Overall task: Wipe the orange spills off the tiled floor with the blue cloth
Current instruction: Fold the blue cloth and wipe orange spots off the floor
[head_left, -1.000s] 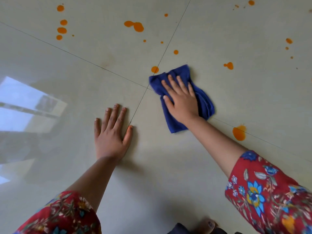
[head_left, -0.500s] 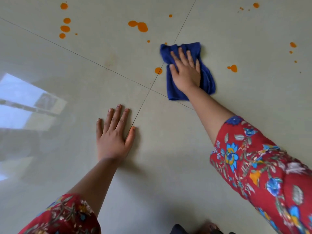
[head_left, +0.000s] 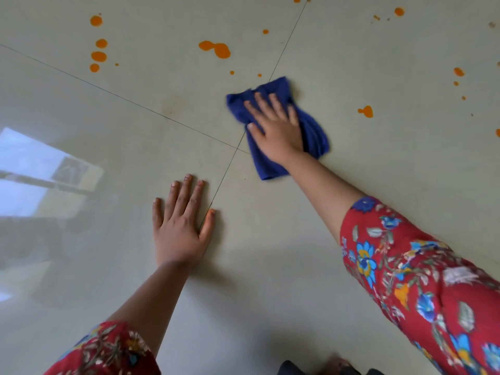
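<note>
— Right hand (head_left: 276,131) lies flat on the blue cloth (head_left: 315,135), fingers straight and a little spread, pressing it onto the tiled floor (head_left: 270,266). Nothing is pinched; the palm just bears down.
— And the cloth's edges?
— Bunched. One corner pokes out beyond the fingertips, a fold bulges on the little-finger side, and a tail sticks out beside the wrist. Its thumb-side edge sits right at the crossing of the grout lines (head_left: 238,148).
— Where are the orange spills (head_left: 221,51) from there?
— A joined pair of blobs (head_left: 207,46) lies ahead of the fingers, towards the thumb side, with small drops nearer in. One blot (head_left: 366,111) lies well out past the little finger. A column of drops (head_left: 98,55) is far off on the thumb side.
— Room to move?
— Plain tile lies between the cloth and each of those. The left hand (head_left: 180,226) is planted flat, holding nothing, back beyond the thumb; a grout line runs in between its thumb and forefinger.
</note>
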`<state>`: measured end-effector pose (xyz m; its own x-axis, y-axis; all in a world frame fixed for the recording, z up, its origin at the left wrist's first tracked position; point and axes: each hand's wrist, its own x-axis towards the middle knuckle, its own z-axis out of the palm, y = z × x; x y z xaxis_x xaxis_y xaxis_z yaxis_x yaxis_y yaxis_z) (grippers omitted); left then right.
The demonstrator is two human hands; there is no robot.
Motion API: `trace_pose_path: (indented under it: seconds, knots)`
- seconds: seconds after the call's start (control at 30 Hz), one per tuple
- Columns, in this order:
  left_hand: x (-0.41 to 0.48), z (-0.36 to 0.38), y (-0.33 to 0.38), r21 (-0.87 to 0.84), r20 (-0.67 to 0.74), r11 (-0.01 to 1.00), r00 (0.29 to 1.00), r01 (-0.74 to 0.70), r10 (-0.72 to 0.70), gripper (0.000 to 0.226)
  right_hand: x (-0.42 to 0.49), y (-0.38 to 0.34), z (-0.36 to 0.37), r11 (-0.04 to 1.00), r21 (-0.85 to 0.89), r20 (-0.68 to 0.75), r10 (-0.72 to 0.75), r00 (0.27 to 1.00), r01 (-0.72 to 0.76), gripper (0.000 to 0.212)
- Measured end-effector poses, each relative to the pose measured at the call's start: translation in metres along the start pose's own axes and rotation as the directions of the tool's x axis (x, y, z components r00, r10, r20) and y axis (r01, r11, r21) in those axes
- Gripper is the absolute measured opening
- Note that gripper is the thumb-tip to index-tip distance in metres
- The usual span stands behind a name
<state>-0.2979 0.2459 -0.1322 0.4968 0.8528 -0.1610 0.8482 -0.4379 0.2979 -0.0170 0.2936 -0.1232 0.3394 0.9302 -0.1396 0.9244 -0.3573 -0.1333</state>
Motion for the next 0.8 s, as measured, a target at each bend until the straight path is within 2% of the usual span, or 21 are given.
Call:
trace_pose_path:
  seconds: [0.07,0.13,0.2,0.23,0.3,0.37,0.4,0.47,0.53,0.6,0.67,0.73,0.8]
  knots:
    - [0.0,0.0,0.0,-0.001,0.0,1.0,1.0,0.003,-0.003,0.062,-0.012,-0.03,0.008,0.975,-0.02,0.021,-0.221,0.975,0.222,0.053]
    - [0.0,0.001,0.0,0.005,-0.006,1.0,1.0,0.003,-0.003,0.062,-0.047,-0.039,0.018,0.887,-0.045,0.036,-0.459,0.888,0.46,0.054]
    - [0.001,0.001,0.0,0.002,-0.009,1.0,1.0,-0.001,0.001,0.062,-0.067,-0.02,0.02,0.818,-0.03,0.062,-0.572,0.818,0.575,0.054]
    - [0.001,0.001,0.0,-0.001,-0.009,1.0,1.0,-0.005,0.005,0.062,-0.065,-0.006,0.019,0.846,-0.016,0.052,-0.531,0.846,0.533,0.053]
    - [0.001,0.001,-0.001,-0.005,-0.008,1.0,1.0,-0.008,0.008,0.061,-0.047,0.012,0.014,0.964,-0.001,-0.005,-0.265,0.964,0.265,0.054]
    - [0.0,0.001,-0.001,-0.01,-0.01,1.0,1.0,-0.01,0.01,0.061,-0.02,0.011,0.008,1.0,-0.012,-0.057,-0.001,0.998,0.001,0.053]
    - [0.0,0.001,-0.001,-0.011,-0.012,1.0,1.0,-0.01,0.01,0.061,-0.008,0.003,0.006,0.999,-0.013,-0.06,0.05,0.997,-0.051,0.053]
    - [0.0,0.001,-0.001,-0.004,-0.012,1.0,1.0,-0.012,0.012,0.061,0.008,-0.022,0.005,1.0,-0.015,-0.04,0.004,0.999,-0.005,0.053]
    - [0.001,0.002,0.0,-0.012,-0.015,1.0,1.0,-0.01,0.01,0.061,0.004,-0.045,0.01,0.987,-0.019,-0.013,-0.161,0.987,0.161,0.053]
    - [0.0,0.001,-0.001,-0.009,-0.015,1.0,1.0,-0.003,0.003,0.061,-0.032,-0.056,0.018,0.945,-0.031,-0.014,-0.327,0.945,0.326,0.053]
    - [0.0,0.001,-0.001,-0.002,-0.013,1.0,1.0,-0.007,0.007,0.062,-0.086,-0.043,0.024,0.912,-0.043,0.018,-0.407,0.913,0.407,0.053]
    - [0.0,0.002,-0.001,0.002,-0.007,1.0,1.0,-0.009,0.009,0.062,-0.122,-0.005,0.026,0.941,-0.015,0.007,-0.338,0.941,0.338,0.052]
    - [0.0,0.002,-0.001,0.013,-0.005,1.0,1.0,-0.011,0.011,0.061,-0.124,0.034,0.023,0.995,0.004,-0.045,-0.099,0.994,0.099,0.053]
